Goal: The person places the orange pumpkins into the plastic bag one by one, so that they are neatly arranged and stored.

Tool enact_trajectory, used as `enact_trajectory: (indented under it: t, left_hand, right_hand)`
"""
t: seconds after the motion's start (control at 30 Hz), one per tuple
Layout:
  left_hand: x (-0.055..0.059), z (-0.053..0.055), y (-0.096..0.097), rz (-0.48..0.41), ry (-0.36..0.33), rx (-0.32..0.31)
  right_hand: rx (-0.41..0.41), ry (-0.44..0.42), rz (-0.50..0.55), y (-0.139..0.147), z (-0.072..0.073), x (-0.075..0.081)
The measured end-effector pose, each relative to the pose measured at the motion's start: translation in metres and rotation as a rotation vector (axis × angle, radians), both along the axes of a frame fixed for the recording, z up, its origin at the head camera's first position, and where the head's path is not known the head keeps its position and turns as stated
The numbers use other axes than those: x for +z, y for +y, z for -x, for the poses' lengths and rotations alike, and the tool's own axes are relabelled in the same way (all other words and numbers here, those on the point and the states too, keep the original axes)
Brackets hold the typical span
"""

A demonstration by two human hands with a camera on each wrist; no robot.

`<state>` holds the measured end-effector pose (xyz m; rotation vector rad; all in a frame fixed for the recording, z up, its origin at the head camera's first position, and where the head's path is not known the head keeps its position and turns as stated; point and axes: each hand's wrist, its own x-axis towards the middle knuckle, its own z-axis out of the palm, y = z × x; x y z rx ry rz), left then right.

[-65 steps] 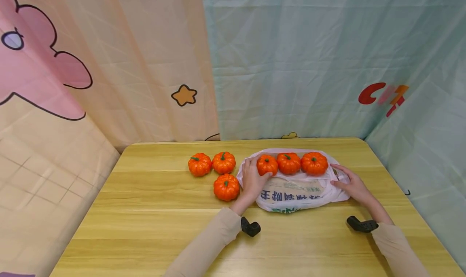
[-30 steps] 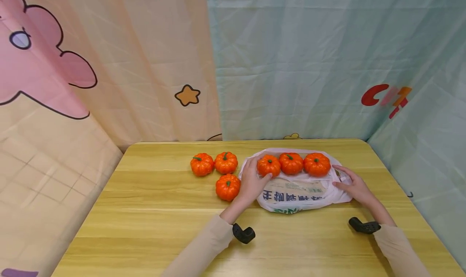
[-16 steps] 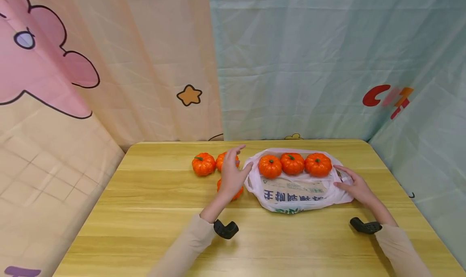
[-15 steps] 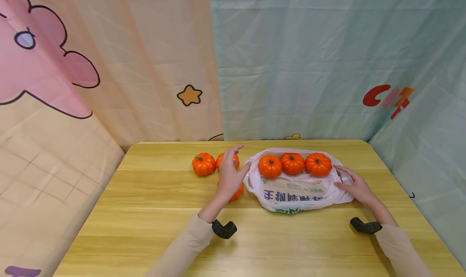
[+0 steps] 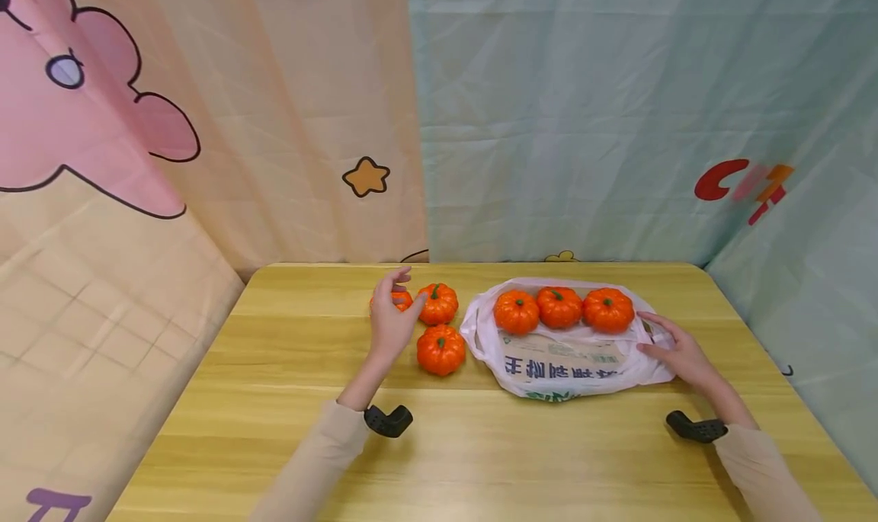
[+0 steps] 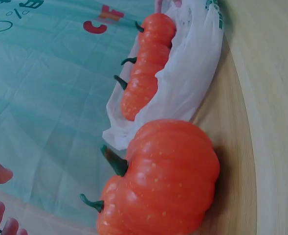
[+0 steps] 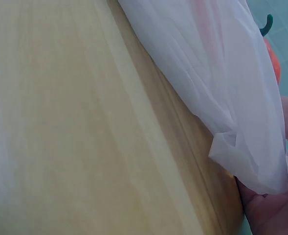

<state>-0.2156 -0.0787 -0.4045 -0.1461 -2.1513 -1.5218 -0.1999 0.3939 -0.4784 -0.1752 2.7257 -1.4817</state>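
In the head view my left hand (image 5: 393, 320) is over the leftmost small orange pumpkin (image 5: 400, 301) and partly hides it. Its fingers and thumb are spread apart, with nothing between them. Two more pumpkins stand to its right, one at the back (image 5: 437, 303) and one in front (image 5: 440, 350). A white plastic bag (image 5: 583, 389) lies on its side, with three pumpkins (image 5: 559, 307) in a row in its mouth. At the bag's right end my right hand (image 5: 686, 356) grips the plastic between thumb and fingers; the right wrist view (image 7: 273, 210) shows the hand around that end.
A wooden table (image 5: 507, 453) carries everything. Printed curtains (image 5: 583, 126) hang behind its back edge and along both sides. Each wrist wears a black camera mount (image 5: 389, 421).
My left hand has let go of the bag's left side and moved left, past two pumpkins to the leftmost one. The right hand stays at the bag's right end. The head view has shifted slightly.
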Motion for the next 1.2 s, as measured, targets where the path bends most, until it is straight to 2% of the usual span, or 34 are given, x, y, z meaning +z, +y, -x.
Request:
enact_trajectory:
  t: [0.17,0.4,0.5,0.6,0.9,1.03,1.2]
  left_hand:
    - [-0.002,0.004,-0.016,-0.003,-0.020,0.025]
    - [-0.020,0.009,-0.040,0.027,-0.013,0.081]
    - [-0.027,0.013,-0.050,0.027,-0.043,0.099]
    - [-0.032,0.016,-0.059,0.016,-0.109,0.101]
    - [-0.049,0.025,-0.076,0.004,-0.317,0.021]
    - [-0.054,0.030,-0.079,0.004,-0.372,-0.018]
    - [-0.056,0.035,-0.077,-0.006,-0.402,-0.049]
  right_hand:
    - [0.004,0.023,0.012,-0.001,0.000,-0.001]
    - [0.006,0.025,0.003,0.001,0.001,-0.004]
    - [0.001,0.014,-0.001,0.001,0.001,-0.003]
    - [0.002,0.014,0.003,0.001,0.001,-0.002]
    - [0.014,0.018,-0.001,0.001,-0.001,-0.001]
    - [0.018,0.022,-0.001,0.001,-0.001,-0.003]
    - [0.016,0.023,0.001,0.001,0.001,-0.004]
